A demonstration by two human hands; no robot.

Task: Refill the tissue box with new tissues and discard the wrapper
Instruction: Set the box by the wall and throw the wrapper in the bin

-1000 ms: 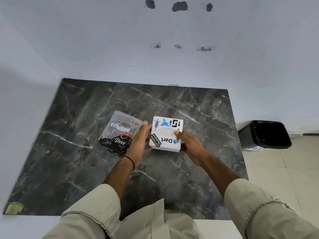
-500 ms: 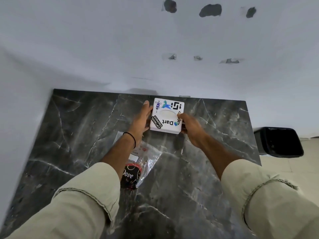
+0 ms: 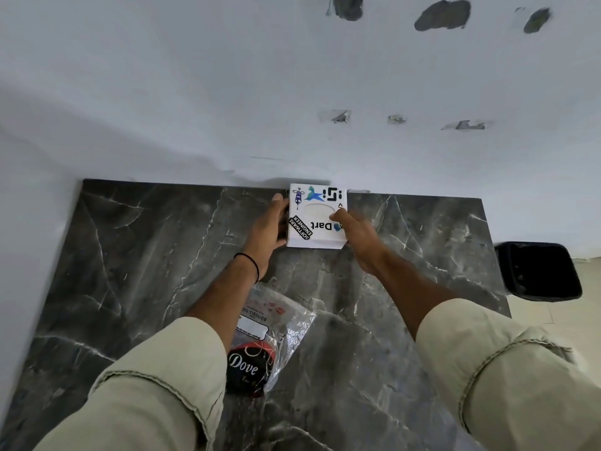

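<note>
A white square tissue box (image 3: 317, 219) with stickers and an oval top opening sits at the far edge of the dark marble table (image 3: 130, 255), against the wall. My left hand (image 3: 268, 229) grips its left side. My right hand (image 3: 356, 234) holds its right side, thumb on the top. A clear plastic tissue wrapper (image 3: 270, 340) with a black and red Dove label lies flat on the table nearer to me, partly under my left forearm.
A black waste bin (image 3: 541, 271) stands on the tiled floor beyond the table's right edge. A white wall with chipped patches rises right behind the table.
Both hands have carried the tissue box away from me, from the table's middle to its far edge by the wall. The wrapper stayed where it lay.
</note>
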